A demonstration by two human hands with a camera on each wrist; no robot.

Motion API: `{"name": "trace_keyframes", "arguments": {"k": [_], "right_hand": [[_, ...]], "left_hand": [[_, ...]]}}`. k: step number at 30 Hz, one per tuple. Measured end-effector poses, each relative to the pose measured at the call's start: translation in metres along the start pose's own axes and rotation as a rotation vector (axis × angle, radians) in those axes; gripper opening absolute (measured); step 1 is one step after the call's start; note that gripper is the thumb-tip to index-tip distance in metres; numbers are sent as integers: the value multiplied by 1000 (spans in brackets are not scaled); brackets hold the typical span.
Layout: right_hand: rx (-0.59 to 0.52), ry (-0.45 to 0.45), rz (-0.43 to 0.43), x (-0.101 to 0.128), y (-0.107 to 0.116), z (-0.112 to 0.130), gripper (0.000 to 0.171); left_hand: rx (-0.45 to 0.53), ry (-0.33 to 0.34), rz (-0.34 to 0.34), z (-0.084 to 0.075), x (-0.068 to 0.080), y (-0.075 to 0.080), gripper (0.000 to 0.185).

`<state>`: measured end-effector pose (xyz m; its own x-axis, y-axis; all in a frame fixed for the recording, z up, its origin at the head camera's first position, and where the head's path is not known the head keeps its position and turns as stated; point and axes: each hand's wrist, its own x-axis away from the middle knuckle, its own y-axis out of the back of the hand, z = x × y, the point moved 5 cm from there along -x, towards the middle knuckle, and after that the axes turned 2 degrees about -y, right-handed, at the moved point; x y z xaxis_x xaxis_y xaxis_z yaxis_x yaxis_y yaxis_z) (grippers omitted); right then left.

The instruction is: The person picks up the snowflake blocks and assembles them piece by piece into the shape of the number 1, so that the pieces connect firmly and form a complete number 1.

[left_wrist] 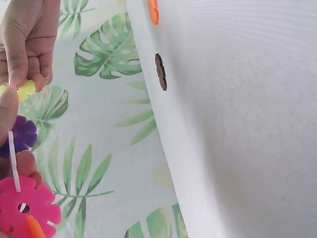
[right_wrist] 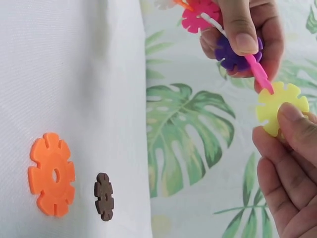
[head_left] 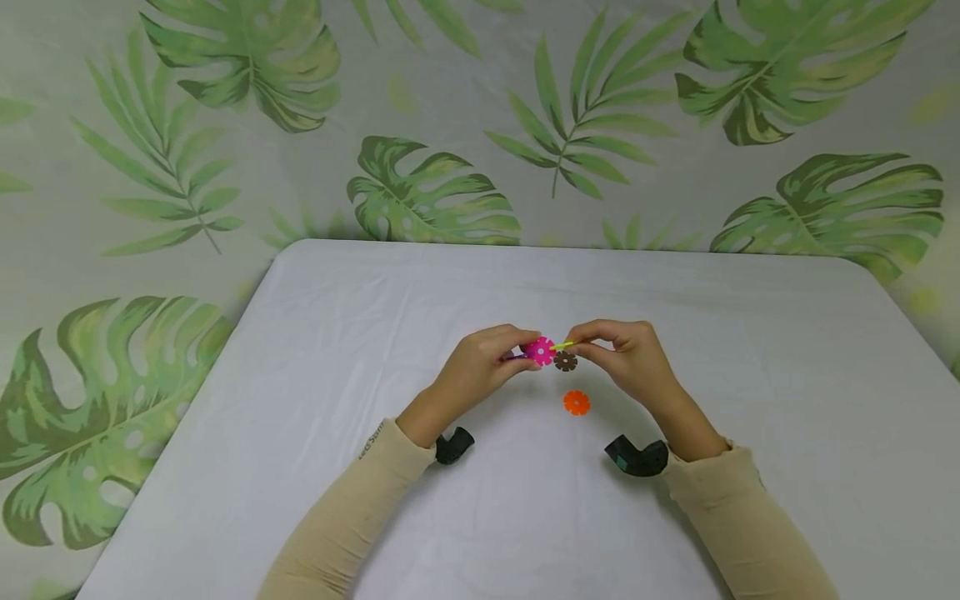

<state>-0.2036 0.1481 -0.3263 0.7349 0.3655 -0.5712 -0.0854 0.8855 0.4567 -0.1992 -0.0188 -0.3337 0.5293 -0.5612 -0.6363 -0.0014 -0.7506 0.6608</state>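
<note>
Yellow disc [right_wrist: 281, 106] (right hand [head_left: 628, 354]) against cluster [head_left: 538, 351]

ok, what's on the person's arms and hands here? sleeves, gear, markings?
Both hands, left hand and right hand, are bare: no gloves or rings visible. Long beige sleeves reach the wrists; the left one has small dark lettering near its cuff. A black wrist camera sits under each wrist.

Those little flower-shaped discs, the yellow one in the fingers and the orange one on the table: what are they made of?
Both look like moulded plastic. The yellow disc, pinched by the right hand, has an even colour, a smooth matte face and clean slots. The orange disc on the white tablecloth shows the same thin, flat, rigid-looking shape with a centre hole. Stiff foam cannot be ruled out.
</note>
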Motion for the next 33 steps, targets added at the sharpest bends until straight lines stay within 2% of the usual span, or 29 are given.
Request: {"name": "trace_keyframes", "arguments": {"k": [3,4,6,10,11,17,23,27,33], "right_hand": [[-42,12,9,1,-2,-2,18],[-90,30,13,3,-4,-11,16],[-131,31,23,3,-5,-13,14],[-158,23,43,3,-9,-11,11],[-126,9,47,2,-9,-1,12],[-102,11,59,-2,-9,19,13],[-79,-28,65,-4,-5,20,13],[3,-35,61,-5,0,19,17],[74,-32,37,-7,9,34,16]], "left_hand": [[17,4,-10,1,1,0,33],[25,5,-14,1,1,-1,33],[39,9,-19,2,1,-1,33],[52,21,-3,4,2,-3,33],[47,23,6,4,2,-4,33],[28,27,25,5,2,-4,33],[43,41,4,2,-2,-2,33],[30,46,4,1,-2,0,35],[-8,42,-4,1,-3,2,36]]}}
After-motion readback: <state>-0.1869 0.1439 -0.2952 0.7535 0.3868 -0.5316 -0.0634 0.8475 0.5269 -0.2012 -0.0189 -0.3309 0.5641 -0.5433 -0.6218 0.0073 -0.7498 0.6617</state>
